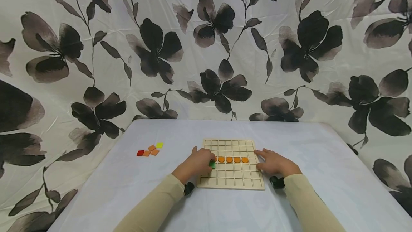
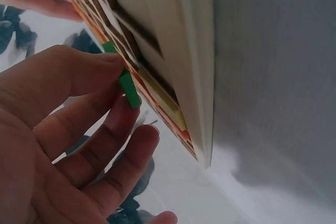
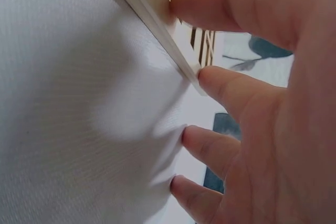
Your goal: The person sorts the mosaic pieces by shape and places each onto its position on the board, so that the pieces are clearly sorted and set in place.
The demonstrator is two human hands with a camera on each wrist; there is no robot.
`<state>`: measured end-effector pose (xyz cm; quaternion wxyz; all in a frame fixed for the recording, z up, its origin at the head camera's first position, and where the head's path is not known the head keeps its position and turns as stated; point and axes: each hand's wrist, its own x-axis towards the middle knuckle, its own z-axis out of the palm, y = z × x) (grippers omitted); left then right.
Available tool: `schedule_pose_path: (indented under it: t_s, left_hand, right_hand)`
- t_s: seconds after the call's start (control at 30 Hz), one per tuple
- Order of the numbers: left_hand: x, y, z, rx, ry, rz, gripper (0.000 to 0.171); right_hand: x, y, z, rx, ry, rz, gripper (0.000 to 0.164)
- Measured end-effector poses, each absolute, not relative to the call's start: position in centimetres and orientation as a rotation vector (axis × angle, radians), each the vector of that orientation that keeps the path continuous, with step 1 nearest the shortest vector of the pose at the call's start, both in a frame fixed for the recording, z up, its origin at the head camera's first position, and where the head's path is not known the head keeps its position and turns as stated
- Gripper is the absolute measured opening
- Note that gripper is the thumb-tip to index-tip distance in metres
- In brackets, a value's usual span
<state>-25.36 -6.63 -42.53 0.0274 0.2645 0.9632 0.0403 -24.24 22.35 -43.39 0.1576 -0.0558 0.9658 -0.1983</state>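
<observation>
A light wooden grid board (image 1: 236, 182) lies on the table, with a row of several orange round pieces (image 1: 229, 159) across its middle. My left hand (image 1: 197, 163) is over the board's left side and pinches a small green tile (image 2: 129, 88) between thumb and fingertips. The tile is close over the grid, just left of the orange row. At the board's right edge, my right hand (image 1: 276, 163) touches the rim with thumb and index finger. Its other fingertips (image 3: 191, 135) rest on the white cloth beside the board. Yellow and orange pieces show in the grid near my left fingers.
Left of the board lie several loose square tiles: a red tile (image 1: 140, 153), orange tiles (image 1: 152, 147) and a yellow tile (image 1: 159, 145). A white cloth (image 1: 289, 135) covers the table. Behind it hangs a flower-patterned curtain (image 1: 180, 56).
</observation>
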Motion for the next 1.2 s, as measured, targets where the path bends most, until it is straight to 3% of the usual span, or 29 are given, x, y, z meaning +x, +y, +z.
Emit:
schedule_pose_path:
  t_s: [0.83,1.2]
  left_hand:
    - [-25.7,-6.2,-42.7,0.798,2.910,0.173,0.015]
    - [-25.8,-7.7,-42.5,0.706,2.913,0.292,0.024]
  right_hand:
    - [-24.4,22.1,-43.4,-0.134,2.771,-0.542,0.069]
    - [-24.6,22.1,-43.5,-0.124,2.758,-0.531,0.070]
